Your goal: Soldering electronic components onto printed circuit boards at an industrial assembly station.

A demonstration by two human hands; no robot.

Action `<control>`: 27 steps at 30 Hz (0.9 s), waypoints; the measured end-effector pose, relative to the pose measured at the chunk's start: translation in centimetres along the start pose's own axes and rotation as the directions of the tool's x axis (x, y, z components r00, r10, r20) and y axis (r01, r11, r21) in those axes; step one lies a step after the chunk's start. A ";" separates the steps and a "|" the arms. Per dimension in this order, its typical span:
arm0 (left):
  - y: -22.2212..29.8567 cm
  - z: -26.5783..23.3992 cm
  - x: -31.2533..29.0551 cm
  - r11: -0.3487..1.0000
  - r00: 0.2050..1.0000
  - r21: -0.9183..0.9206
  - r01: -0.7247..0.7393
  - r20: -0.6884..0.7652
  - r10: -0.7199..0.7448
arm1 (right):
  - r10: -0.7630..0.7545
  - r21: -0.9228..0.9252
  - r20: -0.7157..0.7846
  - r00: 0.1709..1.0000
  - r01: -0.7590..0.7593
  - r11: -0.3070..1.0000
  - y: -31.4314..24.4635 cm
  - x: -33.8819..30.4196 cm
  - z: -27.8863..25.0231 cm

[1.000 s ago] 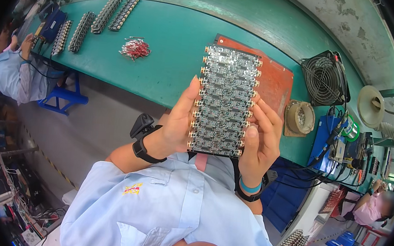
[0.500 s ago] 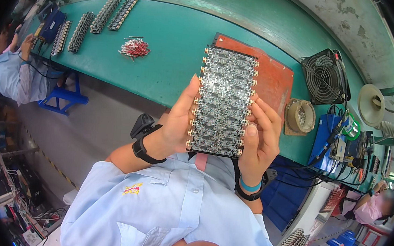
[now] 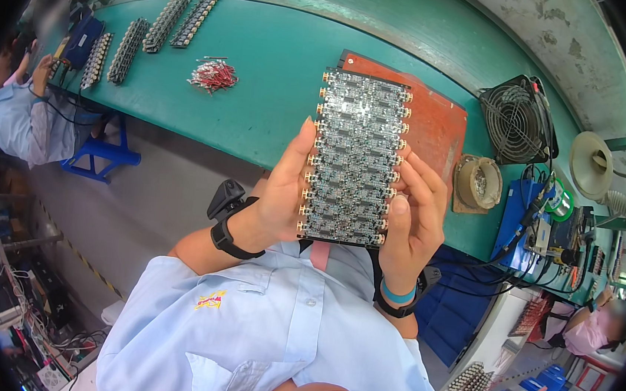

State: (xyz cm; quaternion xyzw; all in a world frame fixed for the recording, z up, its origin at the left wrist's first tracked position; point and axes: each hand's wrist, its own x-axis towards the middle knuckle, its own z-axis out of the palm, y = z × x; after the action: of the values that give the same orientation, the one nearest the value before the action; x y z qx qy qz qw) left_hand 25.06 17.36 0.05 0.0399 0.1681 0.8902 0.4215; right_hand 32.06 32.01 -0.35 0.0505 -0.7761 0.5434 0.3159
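Between my two hands is a panel of circuit boards (image 3: 353, 162), dense with small parts and lined with pale connectors down both long sides. My left hand (image 3: 286, 186) grips its left edge, thumb lying along that side. On the opposite edge my right hand (image 3: 415, 216) is closed, its thumb near the lower right corner and its fingers partly behind the panel. The panel is held up above the near table edge, its far end overlapping a reddish-brown board (image 3: 434, 124) on the green table (image 3: 279, 66).
A pile of red-and-white wires (image 3: 214, 75) and several rows of board assemblies (image 3: 166, 22) lie to the left. To the right are a black fan (image 3: 517, 120), a round tin (image 3: 478, 184), a solder spool (image 3: 562, 202) and a funnel-shaped duct (image 3: 589, 166). Co-workers sit at both sides.
The panel's far end has tipped slightly, and the bright glare has shifted toward that end. Both hands keep the same hold.
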 end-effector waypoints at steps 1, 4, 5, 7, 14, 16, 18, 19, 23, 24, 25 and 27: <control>0.0 0.0 0.0 1.000 1.000 0.005 -0.006 0.006 0.006 | -0.012 0.004 -0.002 1.000 0.012 1.000 0.0 0.0 0.0; 0.0 -0.1 0.0 1.000 1.000 0.012 -0.018 0.008 0.018 | -0.014 -0.011 0.004 1.000 0.014 1.000 0.0 0.0 -0.1; 0.0 -0.1 0.0 1.000 1.000 0.012 -0.019 0.007 0.019 | -0.014 -0.010 0.004 1.000 0.014 1.000 0.0 0.0 0.0; -0.1 -0.1 0.1 1.000 0.999 -0.012 -0.024 0.025 0.024 | -0.016 0.000 -0.002 1.000 0.016 1.000 0.0 0.0 0.0; 0.1 -0.1 0.2 0.999 0.999 0.015 -0.029 -0.015 0.029 | -0.031 0.005 -0.017 0.999 0.031 1.000 0.3 0.1 0.0; 0.4 -0.1 0.1 0.999 0.997 0.035 -0.026 0.069 0.023 | -0.033 -0.056 0.020 0.999 0.034 0.998 0.3 0.2 -0.1; 0.5 0.7 -0.5 0.959 0.998 0.277 -0.055 0.037 0.047 | 0.012 -0.028 0.023 1.000 -0.011 1.000 -0.1 -0.2 -0.4; 0.9 1.1 -0.5 0.864 0.997 0.499 -0.066 0.006 0.073 | 0.061 -0.008 0.023 0.998 -0.061 0.998 -0.3 -0.2 -0.3; 0.4 1.2 0.9 0.222 0.799 0.803 -0.552 0.435 0.414 | -0.161 0.008 0.166 0.973 0.162 0.987 -1.5 0.4 0.2; 1.2 1.4 0.7 0.011 0.794 0.837 -0.547 0.515 0.325 | -0.178 0.021 0.174 0.969 0.177 0.984 -1.8 0.0 0.5; 1.1 1.3 0.9 0.071 0.802 0.830 -0.553 0.507 0.317 | 0.009 0.117 0.145 0.989 -0.026 0.993 -1.9 -0.6 0.6; 1.3 1.1 1.1 0.117 0.803 0.819 -0.562 0.505 0.317 | 0.061 0.126 0.207 0.976 -0.089 0.988 -1.3 0.1 0.4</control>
State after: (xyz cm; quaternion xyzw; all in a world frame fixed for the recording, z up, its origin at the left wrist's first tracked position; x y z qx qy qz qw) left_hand 23.68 17.70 1.47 0.4216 0.5983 0.6801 0.0413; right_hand 32.34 31.22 0.68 0.0973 -0.7671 0.5982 0.2105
